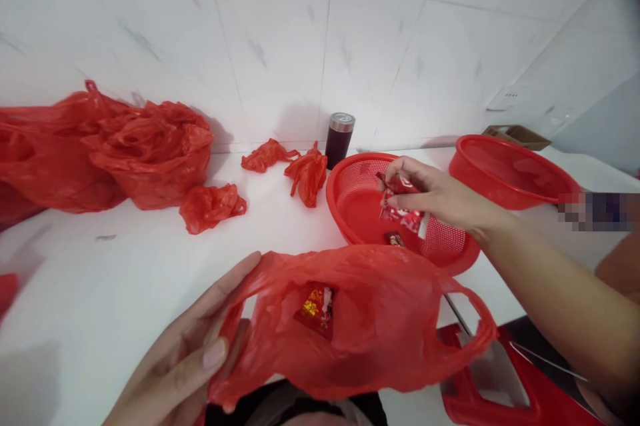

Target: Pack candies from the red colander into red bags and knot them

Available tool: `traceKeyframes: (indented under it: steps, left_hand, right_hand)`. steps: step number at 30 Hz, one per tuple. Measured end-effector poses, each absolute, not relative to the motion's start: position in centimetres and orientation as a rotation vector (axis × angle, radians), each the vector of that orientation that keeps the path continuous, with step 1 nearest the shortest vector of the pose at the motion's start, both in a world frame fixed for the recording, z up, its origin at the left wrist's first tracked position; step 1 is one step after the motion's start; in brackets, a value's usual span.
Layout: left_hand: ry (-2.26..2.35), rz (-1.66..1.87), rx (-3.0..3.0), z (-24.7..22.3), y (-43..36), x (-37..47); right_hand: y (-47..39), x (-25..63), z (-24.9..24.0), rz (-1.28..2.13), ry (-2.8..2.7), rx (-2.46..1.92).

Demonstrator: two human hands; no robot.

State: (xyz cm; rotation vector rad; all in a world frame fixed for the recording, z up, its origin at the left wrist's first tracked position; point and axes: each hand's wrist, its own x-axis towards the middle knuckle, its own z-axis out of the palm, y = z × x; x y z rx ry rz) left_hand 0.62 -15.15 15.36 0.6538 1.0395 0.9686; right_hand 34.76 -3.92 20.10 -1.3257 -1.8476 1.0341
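Observation:
My left hand point(200, 353) grips the left handle side of a thin red plastic bag point(385, 319), whose mouth faces up and gapes. Inside the bag lies a red packet point(317, 307) with yellow print. Over the red basket point(357, 206) with perforated sides, my right hand point(420, 196) pinches small red and pink packets point(406, 216). A small dark packet point(395, 239) sits at the basket's bottom, just below that hand. The bag's near side partly hides the front of the basket.
Full red bags point(155, 159) stand at the left; crumpled red bags point(213, 206) lie in the middle. A dark tumbler point(340, 139) is by the wall. Another red basin point(515, 169), a brown box point(520, 136) and part of a person point(620, 263) are at the right.

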Motion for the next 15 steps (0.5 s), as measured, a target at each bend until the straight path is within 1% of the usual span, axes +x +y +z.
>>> traceKeyframes:
  steps: [3, 4, 6, 8, 10, 13, 15]
  left_hand:
    - [0.991, 0.989, 0.74, 15.5, -14.9, 1.0]
    - [0.974, 0.98, 0.757, 15.5, -14.9, 1.0]
    - [0.949, 0.946, 0.766, 15.5, -14.8, 1.1]
    - [0.937, 0.922, 0.772, 15.5, -14.7, 1.1]
    - [0.944, 0.935, 0.797, 15.6, -14.7, 1.0]
    - [1.003, 0.975, 0.829, 15.6, -14.8, 0.8]
    - [1.046, 1.012, 0.813, 15.5, -14.9, 0.8]
  right_hand:
    - [-7.8, 29.3, 21.5, 1.291, -2.112, -1.024]
    - [-8.7, 27.6, 21.2, 1.277, -2.292, -0.958]
    - [-9.5, 24.9, 19.6, 1.046, -2.635, -0.898]
    - [-9.3, 23.4, 18.1, 0.805, -2.804, -0.959]
    - [-8.6, 23.5, 17.6, 0.792, -2.777, -0.983]
    - [-7.0, 26.4, 18.6, 0.943, -2.529, -0.985]
    - [-5.8, 29.4, 19.0, 0.895, -2.345, -1.175]
